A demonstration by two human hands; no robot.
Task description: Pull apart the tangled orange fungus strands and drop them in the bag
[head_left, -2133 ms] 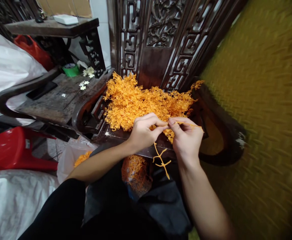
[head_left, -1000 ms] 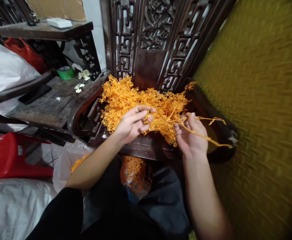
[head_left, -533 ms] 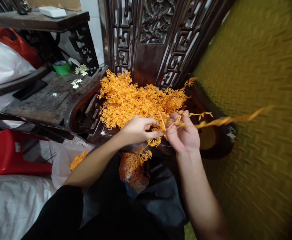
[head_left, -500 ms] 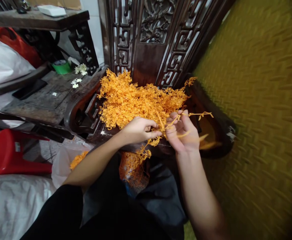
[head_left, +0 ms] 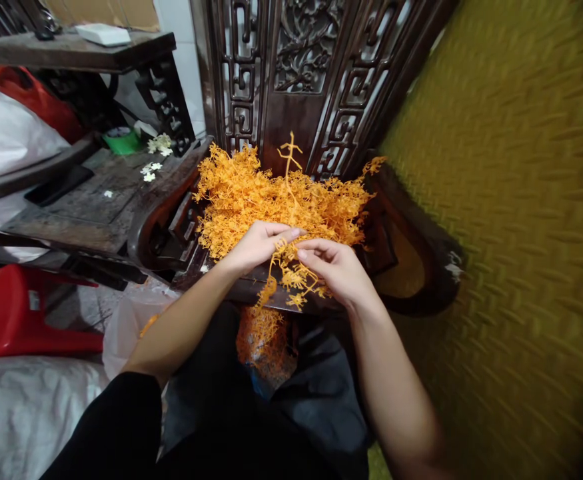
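Observation:
A large heap of orange plastic-looking sprigs (head_left: pixel 251 193) lies on the seat of a dark carved wooden chair (head_left: pixel 298 120). In front of the heap, my left hand (head_left: pixel 261 247) pinches an orange sprig (head_left: pixel 295 277) between thumb and fingers. My right hand (head_left: pixel 334 263) grips the same sprig from the other side, fingertips close to those of my left. Flowered ends of the sprig hang below both hands, and a bare branched stem (head_left: pixel 290 160) sticks up behind them. Between my legs is a clear bag (head_left: pixel 266 340) with more orange pieces.
At left stand a dark wooden chair (head_left: pixel 71 220) with green tape (head_left: pixel 122 140) and small pale flowers (head_left: pixel 157 145), a red stool (head_left: pixel 1 307), a whitish bin (head_left: pixel 121 327) and white sacks (head_left: pixel 26 413). A yellow textured surface (head_left: pixel 521 200) fills the right.
My right hand has moved left and turned palm-down, nearer my left hand. The stem that pointed right now points up, and flowered ends hang in front. The view has shifted slightly.

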